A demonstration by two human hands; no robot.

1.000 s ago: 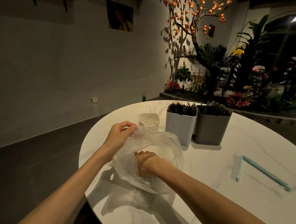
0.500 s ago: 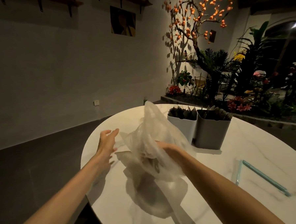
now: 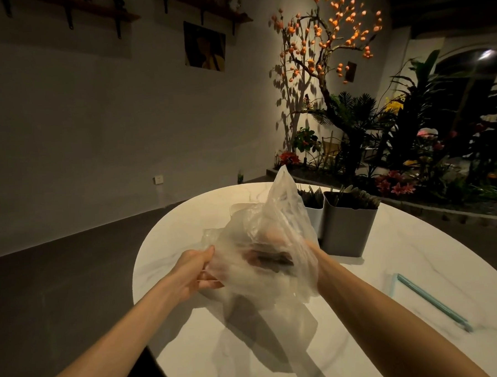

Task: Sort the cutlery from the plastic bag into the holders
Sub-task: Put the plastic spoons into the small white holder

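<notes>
Overhead, crumpled translucent plastic bag [image 3: 275, 233]

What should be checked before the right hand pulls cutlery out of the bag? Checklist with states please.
1. Left hand grips the plastic bag at its left edge: ok.
2. Right hand inside the bag: ok, seen blurred through the film.
3. Right hand fingers closed on a piece of cutlery: cannot tell; only a dark shape shows through the plastic.
4. Bag lifted off the table: ok, its shadow lies below it.
5. Grey holder upright and in the open beside the bag: ok, already holds cutlery.
6. White holder access: not ok, the raised bag covers most of it.
</notes>
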